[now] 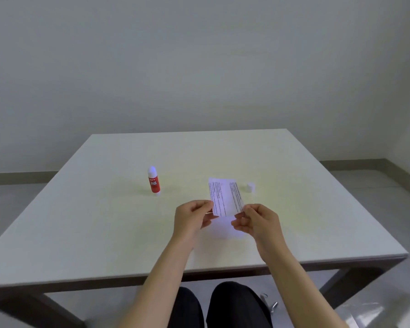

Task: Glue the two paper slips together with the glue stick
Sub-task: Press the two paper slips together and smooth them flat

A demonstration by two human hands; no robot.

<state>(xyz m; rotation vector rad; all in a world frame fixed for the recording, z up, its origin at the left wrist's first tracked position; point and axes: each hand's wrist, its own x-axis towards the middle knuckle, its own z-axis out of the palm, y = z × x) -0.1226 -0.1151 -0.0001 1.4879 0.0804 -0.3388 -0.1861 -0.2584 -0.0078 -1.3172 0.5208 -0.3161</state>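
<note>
On your left, the red glue stick (pixel 154 180) stands upright on the white desk (pixel 81 221), uncapped. Your left hand (pixel 192 218) pinches the lower left corner of the printed paper slips (pixel 225 197), and your right hand (pixel 256 221) pinches the lower right corner, holding them raised above the desk. Just right of the slips, the white cap (pixel 250 187) sits on the desk.
</note>
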